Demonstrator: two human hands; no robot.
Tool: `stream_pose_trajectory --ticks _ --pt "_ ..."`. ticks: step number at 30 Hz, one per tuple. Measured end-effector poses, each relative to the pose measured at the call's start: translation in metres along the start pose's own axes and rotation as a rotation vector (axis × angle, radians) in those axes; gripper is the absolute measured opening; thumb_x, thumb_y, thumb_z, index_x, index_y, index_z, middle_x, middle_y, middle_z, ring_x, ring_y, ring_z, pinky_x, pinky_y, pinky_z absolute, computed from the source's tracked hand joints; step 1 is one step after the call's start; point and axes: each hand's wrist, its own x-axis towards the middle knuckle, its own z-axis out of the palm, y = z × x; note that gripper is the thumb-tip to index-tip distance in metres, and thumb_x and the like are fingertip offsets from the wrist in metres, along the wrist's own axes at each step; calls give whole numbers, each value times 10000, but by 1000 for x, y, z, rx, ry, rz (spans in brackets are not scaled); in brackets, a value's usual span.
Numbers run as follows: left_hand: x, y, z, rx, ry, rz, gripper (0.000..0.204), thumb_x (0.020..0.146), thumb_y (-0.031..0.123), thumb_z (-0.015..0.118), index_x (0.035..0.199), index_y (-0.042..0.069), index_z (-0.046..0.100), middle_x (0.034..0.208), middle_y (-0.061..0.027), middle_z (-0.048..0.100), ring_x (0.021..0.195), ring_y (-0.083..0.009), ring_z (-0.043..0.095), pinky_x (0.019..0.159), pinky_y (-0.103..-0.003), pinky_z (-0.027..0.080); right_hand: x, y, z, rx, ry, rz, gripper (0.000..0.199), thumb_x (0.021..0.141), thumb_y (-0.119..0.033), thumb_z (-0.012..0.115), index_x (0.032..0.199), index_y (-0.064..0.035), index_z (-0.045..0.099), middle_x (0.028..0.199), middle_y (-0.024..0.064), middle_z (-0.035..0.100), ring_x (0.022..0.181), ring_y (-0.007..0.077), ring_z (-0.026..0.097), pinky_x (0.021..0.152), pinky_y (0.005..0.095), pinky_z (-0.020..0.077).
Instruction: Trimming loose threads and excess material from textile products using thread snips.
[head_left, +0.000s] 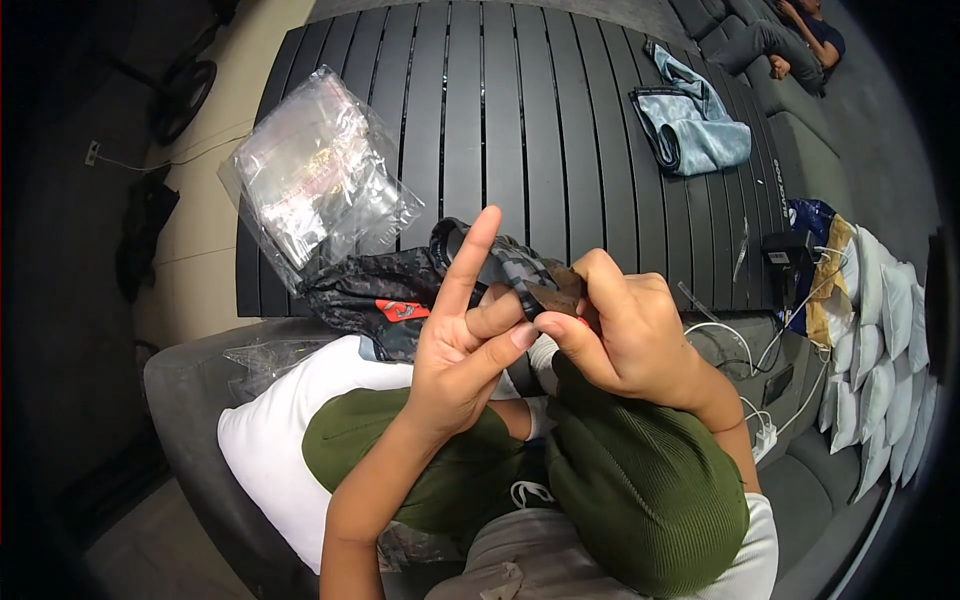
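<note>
A dark camouflage-patterned cloth garment [372, 283] with a red patch [400, 310] lies over the near table edge and rises toward my hands. My left hand [455, 345] stretches its index finger upward, while the thumb and the other fingers close around a fold of the cloth. With thumb and bent fingers, my right hand [640, 335] pinches the garment's brownish end beside the left thumb. A speck of red shows under the right thumb. The fingers partly hide the fold between the hands, and I cannot tell which part of the garment it is.
On the dark slatted table [460, 130] lie clear plastic bags [320, 170] at left and a folded blue-grey cloth [700, 125] at far right. A black box [788, 248] with cables and several white pouches [872, 320] are at right. A person [785, 45] sits beyond.
</note>
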Motion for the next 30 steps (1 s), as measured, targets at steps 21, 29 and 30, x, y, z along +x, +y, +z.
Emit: stream_pose_trajectory --ticks 21,29,30 --pt "3 0 4 -155 94 -55 783 793 -120 424 1377 94 -52 1131 -106 518 1052 -102 450 909 -243 312 1 4 -2 273 108 147 264 785 -204 623 764 1 458 475 54 473 362 183 495 347 274 368" --pt "0 -4 2 4 39 61 759 827 -69 450 1370 67 -63 1177 -128 514 1113 -115 414 942 -258 286 -2 1 10 5 79 2 308 761 -256 644 715 -13 460 452 26 467 341 161 482 332 255 369" --pt "-1 -4 3 5 40 62 759 827 -69 450 1370 67 -63 1177 -128 514 1113 -115 414 942 -258 286 -2 1 12 -11 78 1 310 762 -256 642 706 -16 456 449 25 465 337 159 476 331 256 366"
